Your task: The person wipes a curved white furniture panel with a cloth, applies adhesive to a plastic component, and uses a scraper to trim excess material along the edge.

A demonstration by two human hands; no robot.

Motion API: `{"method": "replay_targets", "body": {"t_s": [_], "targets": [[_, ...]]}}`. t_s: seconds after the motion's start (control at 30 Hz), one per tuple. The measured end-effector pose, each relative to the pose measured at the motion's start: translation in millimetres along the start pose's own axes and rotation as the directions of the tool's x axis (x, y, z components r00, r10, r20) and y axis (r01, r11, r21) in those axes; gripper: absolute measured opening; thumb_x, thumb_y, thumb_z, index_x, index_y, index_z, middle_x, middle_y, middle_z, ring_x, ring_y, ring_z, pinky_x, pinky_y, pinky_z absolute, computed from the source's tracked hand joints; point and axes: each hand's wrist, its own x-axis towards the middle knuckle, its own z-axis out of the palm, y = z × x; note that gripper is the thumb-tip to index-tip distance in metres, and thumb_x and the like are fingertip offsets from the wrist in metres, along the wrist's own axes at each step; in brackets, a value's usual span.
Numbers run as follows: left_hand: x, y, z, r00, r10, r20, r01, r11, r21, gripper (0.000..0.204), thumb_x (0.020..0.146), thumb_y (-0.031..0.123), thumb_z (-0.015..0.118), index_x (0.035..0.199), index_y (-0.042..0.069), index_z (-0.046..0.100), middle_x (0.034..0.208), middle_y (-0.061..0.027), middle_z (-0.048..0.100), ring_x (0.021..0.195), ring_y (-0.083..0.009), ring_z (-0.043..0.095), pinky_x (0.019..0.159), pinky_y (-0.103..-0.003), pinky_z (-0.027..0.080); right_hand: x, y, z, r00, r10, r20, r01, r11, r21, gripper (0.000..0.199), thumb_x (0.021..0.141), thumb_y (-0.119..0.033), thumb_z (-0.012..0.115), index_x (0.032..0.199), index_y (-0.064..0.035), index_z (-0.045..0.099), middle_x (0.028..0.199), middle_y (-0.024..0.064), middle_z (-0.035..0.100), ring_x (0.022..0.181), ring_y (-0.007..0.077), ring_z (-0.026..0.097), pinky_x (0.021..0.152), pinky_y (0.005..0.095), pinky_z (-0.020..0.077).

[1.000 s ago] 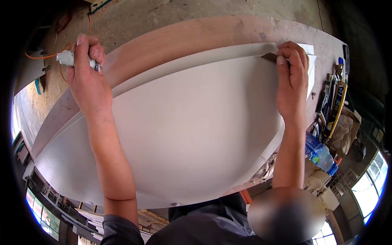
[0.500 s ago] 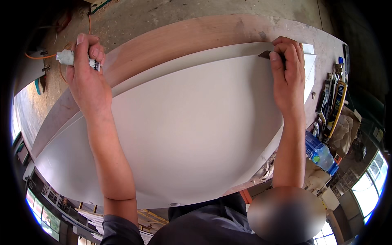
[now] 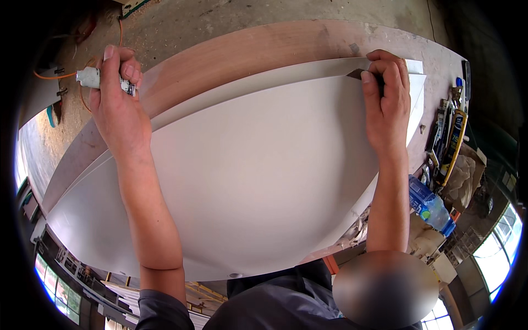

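A large white panel (image 3: 247, 165) with a curved outline lies in front of me. Along its far edge the rim of a second white sheet (image 3: 242, 82) shows from beneath. My left hand (image 3: 122, 110) is closed around a small whitish bottle (image 3: 88, 77) with dark print, held sideways above the panel's far left edge. At the far right edge, my right hand (image 3: 389, 104) has its fingers curled around a thin dark brown piece (image 3: 356, 72); only one corner of it sticks out past the thumb, so its kind cannot be made out.
Under the sheets a reddish-brown wooden board (image 3: 220, 47) covers the table. On the right lie a yellow-and-black tube (image 3: 457, 124), several tools, a clear plastic bottle with a blue label (image 3: 432, 206) and crumpled brown paper (image 3: 462, 170). An orange cord (image 3: 52, 77) runs at the left.
My right hand has shifted very slightly to the left with the dark piece. The left hand and its bottle stay in place.
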Motion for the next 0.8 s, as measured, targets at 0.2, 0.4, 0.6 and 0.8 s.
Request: {"method": "replay_targets", "body": {"t_s": [0.2,0.4,0.6,0.8], "targets": [[0.9,-1.2,-0.9,1.000,0.008,-0.003,-0.008,1.000,-0.015,0.030,0.104,0.030,0.066,0.088,0.005,0.062,0.075,0.0035,0.048,0.074,-0.0066,0.044,0.070,-0.025,0.035,-0.4,-0.8,-1.1,1.000,0.009,0.014,-0.009,1.000,0.006,0.011,0.095,-0.008,0.065,0.100,-0.0027,0.057,0.117,0.0149,0.066,0.106,0.0374,0.060,0.113,0.0537,0.0378],[-0.7,0.0,1.1,1.000,0.012,-0.010,-0.012,1.000,-0.008,0.030,0.103,0.030,0.065,0.088,0.005,0.062,0.075,0.0035,0.048,0.073,-0.0065,0.043,0.070,-0.025,0.034,-0.7,-0.7,-0.3,1.000,0.028,0.005,-0.028,1.000,0.009,0.011,0.095,-0.008,0.065,0.101,-0.0031,0.057,0.119,0.0150,0.066,0.108,0.0378,0.060,0.113,0.0550,0.0377],[-0.9,1.0,-0.3,1.000,0.002,0.006,-0.002,1.000,0.021,0.028,0.109,0.028,0.057,0.093,0.005,0.057,0.082,0.0018,0.043,0.078,-0.0094,0.039,0.074,-0.028,0.035,-1.9,-0.9,1.4,0.997,0.079,-0.018,-0.079,0.996,0.045,0.012,0.095,-0.007,0.065,0.101,-0.0016,0.056,0.122,0.0178,0.064,0.108,0.0382,0.059,0.103,0.0479,0.0435],[-1.0,1.3,0.4,1.000,0.006,0.010,-0.006,0.999,0.032,0.029,0.108,0.028,0.058,0.092,0.005,0.057,0.081,0.0017,0.043,0.078,-0.0094,0.039,0.073,-0.028,0.035,-5.5,0.0,-1.3,0.996,0.088,-0.017,-0.086,0.991,0.106,0.014,0.094,-0.008,0.066,0.101,-0.0015,0.056,0.121,0.0184,0.063,0.108,0.0378,0.057,0.102,0.0469,0.0434]]}}
